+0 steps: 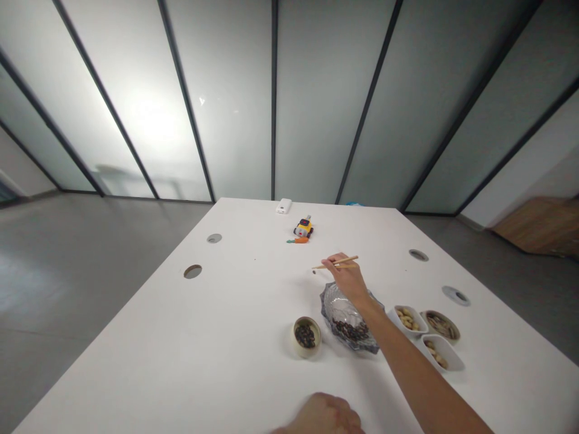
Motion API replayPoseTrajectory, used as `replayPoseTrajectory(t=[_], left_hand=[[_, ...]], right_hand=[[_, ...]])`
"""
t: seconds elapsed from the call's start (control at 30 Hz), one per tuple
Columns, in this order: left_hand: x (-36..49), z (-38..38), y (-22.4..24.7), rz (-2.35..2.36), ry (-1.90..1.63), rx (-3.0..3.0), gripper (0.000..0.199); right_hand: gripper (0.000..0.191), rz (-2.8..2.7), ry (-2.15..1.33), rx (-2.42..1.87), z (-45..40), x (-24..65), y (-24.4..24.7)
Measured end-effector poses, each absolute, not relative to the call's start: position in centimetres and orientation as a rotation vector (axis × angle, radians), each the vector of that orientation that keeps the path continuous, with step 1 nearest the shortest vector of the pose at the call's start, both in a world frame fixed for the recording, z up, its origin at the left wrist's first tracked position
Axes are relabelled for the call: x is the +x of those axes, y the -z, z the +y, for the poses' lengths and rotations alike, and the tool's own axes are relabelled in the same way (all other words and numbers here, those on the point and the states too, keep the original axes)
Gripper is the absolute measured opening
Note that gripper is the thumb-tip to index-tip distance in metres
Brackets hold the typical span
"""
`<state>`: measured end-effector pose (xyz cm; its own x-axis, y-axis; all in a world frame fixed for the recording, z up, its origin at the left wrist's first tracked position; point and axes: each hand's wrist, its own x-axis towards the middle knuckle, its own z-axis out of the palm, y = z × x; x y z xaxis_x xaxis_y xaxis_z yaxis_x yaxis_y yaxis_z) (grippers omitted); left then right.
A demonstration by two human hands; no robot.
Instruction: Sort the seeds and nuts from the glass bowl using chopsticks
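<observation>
My right hand [346, 278] is closed round a pair of wooden chopsticks [346, 261], held above the table past the glass bowl. Just below their tips is a small dark bean [313, 272]; whether the tips grip it I cannot tell. Under my right forearm stands a scalloped clear glass bowl [326, 301], partly hidden, with dark beans [350, 329] low inside. To its left, a small round cream bowl [295, 346] holds more dark beans [305, 335]. My left hand [323, 415] rests curled on the table at the bottom edge, with nothing visible in it.
Right of my forearm sit two white dishes [425, 328] of pale nut-like pieces and a round dish [456, 337] of brownish strips. Farther back are a toy carrot [301, 240], a yellow toy car [304, 226] and a white box-like device [283, 206]. Round holes [193, 272] pierce the white table.
</observation>
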<state>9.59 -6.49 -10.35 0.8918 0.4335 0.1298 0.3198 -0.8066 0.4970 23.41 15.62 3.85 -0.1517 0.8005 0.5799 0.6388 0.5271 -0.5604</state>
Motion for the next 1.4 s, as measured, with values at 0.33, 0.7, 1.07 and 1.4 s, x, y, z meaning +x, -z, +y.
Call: replayPoseTrajectory(t=[0.33, 0.7, 1.07, 1.4], left_hand=[[9.3, -6.1, 10.5, 0.486, -0.265, 2.737, 0.034], [8.9, -6.1, 8.3, 0.462, -0.220, 2.873, 0.035], [9.3, -5.8, 9.9, 0.453, -0.284, 2.640, 0.034], [9.2, -6.0, 8.5, 0.482, -0.295, 2.575, 0.022]], right_hand=[[0.044, -1.908, -0.284, -1.200, 15.1, 23.0, -4.5], [0.043, -1.886, -0.314, -1.156, 14.9, 23.3, -3.7], [0.040, -1.862, -0.296, -1.133, 14.9, 23.8, -3.6], [0.043, -1.885, -0.355, -1.113, 14.4, 22.3, -3.9]])
